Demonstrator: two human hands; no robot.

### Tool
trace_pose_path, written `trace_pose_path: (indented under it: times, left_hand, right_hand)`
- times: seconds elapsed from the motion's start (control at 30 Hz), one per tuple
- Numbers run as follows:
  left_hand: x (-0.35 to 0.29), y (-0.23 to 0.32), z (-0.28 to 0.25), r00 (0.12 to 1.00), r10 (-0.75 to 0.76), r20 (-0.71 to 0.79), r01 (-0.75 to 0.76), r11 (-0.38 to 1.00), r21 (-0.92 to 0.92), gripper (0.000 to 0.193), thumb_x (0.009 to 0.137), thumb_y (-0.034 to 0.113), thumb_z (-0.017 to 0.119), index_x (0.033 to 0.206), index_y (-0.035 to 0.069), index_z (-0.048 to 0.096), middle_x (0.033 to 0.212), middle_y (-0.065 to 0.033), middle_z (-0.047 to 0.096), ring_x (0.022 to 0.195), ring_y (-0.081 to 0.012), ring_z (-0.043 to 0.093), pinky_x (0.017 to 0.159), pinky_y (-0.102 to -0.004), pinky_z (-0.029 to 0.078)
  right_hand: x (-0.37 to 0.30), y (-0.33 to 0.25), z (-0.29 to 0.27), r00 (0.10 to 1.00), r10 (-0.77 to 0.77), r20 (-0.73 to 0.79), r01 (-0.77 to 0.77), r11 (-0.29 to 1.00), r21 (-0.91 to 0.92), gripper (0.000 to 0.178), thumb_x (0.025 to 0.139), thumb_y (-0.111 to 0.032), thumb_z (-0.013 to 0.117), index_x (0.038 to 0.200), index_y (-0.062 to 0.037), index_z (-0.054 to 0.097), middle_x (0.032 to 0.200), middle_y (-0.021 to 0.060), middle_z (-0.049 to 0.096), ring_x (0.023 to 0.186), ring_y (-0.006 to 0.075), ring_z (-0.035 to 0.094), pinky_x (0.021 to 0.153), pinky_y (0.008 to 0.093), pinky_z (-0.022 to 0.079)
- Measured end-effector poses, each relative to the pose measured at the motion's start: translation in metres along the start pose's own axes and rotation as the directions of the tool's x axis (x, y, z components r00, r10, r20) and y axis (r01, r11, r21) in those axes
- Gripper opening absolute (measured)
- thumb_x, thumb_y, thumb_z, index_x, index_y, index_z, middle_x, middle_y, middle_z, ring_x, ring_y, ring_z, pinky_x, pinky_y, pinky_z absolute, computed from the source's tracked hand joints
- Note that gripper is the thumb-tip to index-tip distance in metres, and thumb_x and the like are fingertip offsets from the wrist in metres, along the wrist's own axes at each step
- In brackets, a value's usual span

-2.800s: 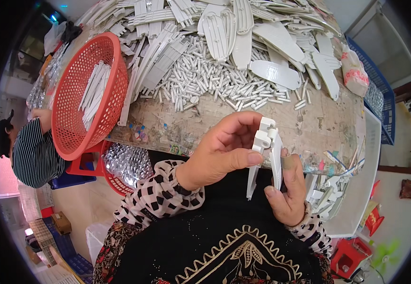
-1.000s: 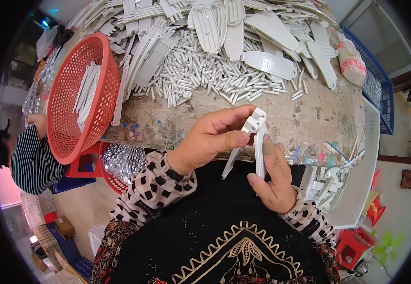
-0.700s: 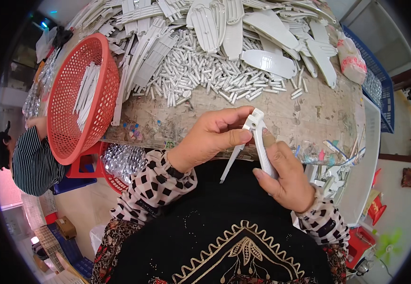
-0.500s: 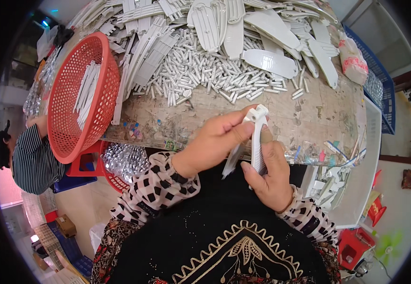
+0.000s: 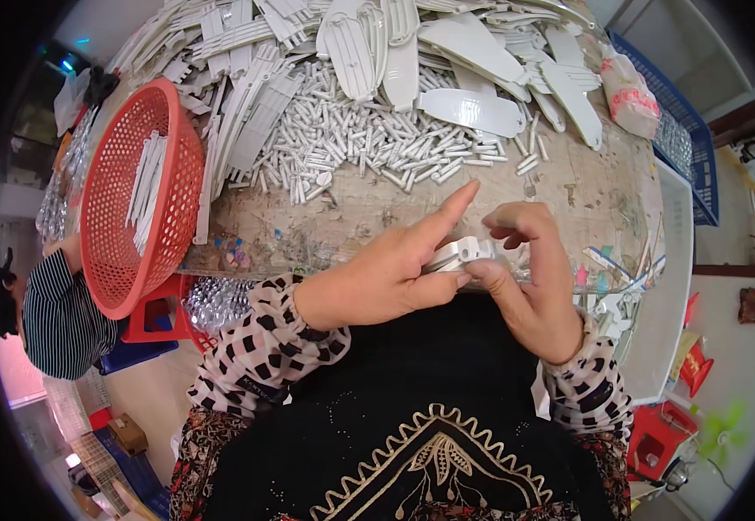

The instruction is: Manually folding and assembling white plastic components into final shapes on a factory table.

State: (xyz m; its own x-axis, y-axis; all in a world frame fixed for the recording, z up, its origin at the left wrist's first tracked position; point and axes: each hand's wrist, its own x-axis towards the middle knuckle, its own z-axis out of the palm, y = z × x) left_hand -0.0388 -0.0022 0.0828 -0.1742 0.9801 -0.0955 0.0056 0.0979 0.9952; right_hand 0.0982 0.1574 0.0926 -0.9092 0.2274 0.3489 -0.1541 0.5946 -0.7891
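Observation:
Over the table's near edge, my left hand (image 5: 377, 271) is closed around a white plastic part (image 5: 469, 252). Its index finger stretches out away from me, and the thumb lies along the part's near side. One end of the part, with a small round hole, faces me; the rest is mostly hidden by the fingers. My right hand (image 5: 538, 282) is open at the part's right side: its thumb touches the end, while the curled fingers stand apart above it. Beyond both hands lies a heap of short white plastic pegs (image 5: 377, 130).
Long flat white plastic pieces (image 5: 473, 111) pile up behind the pegs. A red perforated basket (image 5: 182, 200) holding white strips stands at the left. At the right are a white bin (image 5: 673, 234) and a blue crate (image 5: 706, 187). Another person's striped sleeve (image 5: 65, 313) shows far left.
The white part has turned from upright to lying with its end toward me. My right hand has moved right and opened its fingers; my left index finger has straightened.

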Motion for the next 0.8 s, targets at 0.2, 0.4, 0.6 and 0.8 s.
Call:
trace_pose_path:
  times: [0.2,0.4,0.6,0.8]
  left_hand:
    - [-0.002,-0.004,0.006,0.994,-0.057,0.093,0.056,0.998,0.018,0.088,0.088,0.006,0.056,0.153,0.009,-0.004,0.093,-0.0021,0.052,0.077,-0.0074,0.046,0.072,-0.0205,0.041]
    - [-0.003,-0.014,0.012,0.993,-0.087,0.083,0.084,0.996,0.037,0.077,0.087,0.008,0.059,0.15,0.006,0.013,0.095,-0.0048,0.057,0.081,-0.0105,0.052,0.071,-0.0234,0.044]
    - [-0.015,-0.024,0.008,0.97,-0.226,0.086,0.184,0.921,0.345,0.039,0.088,0.023,0.063,0.117,-0.001,0.051,0.087,-0.0163,0.063,0.079,-0.0256,0.064,0.069,-0.0334,0.049]
    - [-0.004,-0.001,0.005,0.981,-0.19,-0.039,0.176,0.789,0.589,0.033,0.089,0.025,0.056,0.107,-0.002,0.051,0.075,-0.0231,0.062,0.071,-0.0412,0.062,0.065,-0.0468,0.048]
  right_hand:
    - [-0.008,0.012,-0.005,0.973,0.044,0.227,-0.08,0.985,0.154,0.016,0.086,-0.011,0.065,0.096,-0.0006,0.059,0.088,0.0098,0.056,0.081,0.0226,0.053,0.073,0.0306,0.042]
    - [-0.017,0.016,0.0,0.982,0.069,0.176,-0.097,0.984,0.153,0.011,0.086,-0.007,0.063,0.093,-0.0006,0.058,0.082,0.0083,0.053,0.075,0.022,0.05,0.069,0.0306,0.04]
    - [-0.024,0.027,-0.006,0.959,0.193,0.206,-0.232,0.956,0.182,0.014,0.086,-0.009,0.066,0.093,-0.0007,0.058,0.084,0.0065,0.052,0.077,0.0175,0.05,0.071,0.0285,0.041]
    - [0.005,0.08,-0.033,0.968,0.25,-0.031,-0.252,0.959,-0.131,0.012,0.088,-0.01,0.062,0.095,-0.0007,0.062,0.088,0.008,0.057,0.082,0.0209,0.055,0.074,0.0303,0.044]
